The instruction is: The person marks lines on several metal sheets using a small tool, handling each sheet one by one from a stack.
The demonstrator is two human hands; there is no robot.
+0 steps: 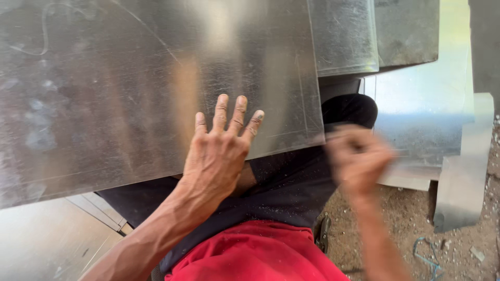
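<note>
- Your left hand [219, 156] lies flat and open on the large metal sheet [130, 88], the fingers spread and pressing near its lower edge. It grips nothing; it only holds the sheet down.
- The sheet rests across your lap, over the dark trousers [291, 182], and it fills the view from 9 to 12 o'clock.
- Your right hand [358, 161] is at 3 o'clock of the left one, just beside the sheet's right corner. It is blurred, so I cannot tell if it is closed or if it holds a tool.
- My judgement: you are at the step of steadying the sheet while the right hand works at its edge or corner.
- The next move calls for firm pressure from the left palm, and for keeping those fingers away from the sharp edge.
- More metal pieces [427, 104] lie at 2 o'clock, on the sandy ground [406, 229].
</note>
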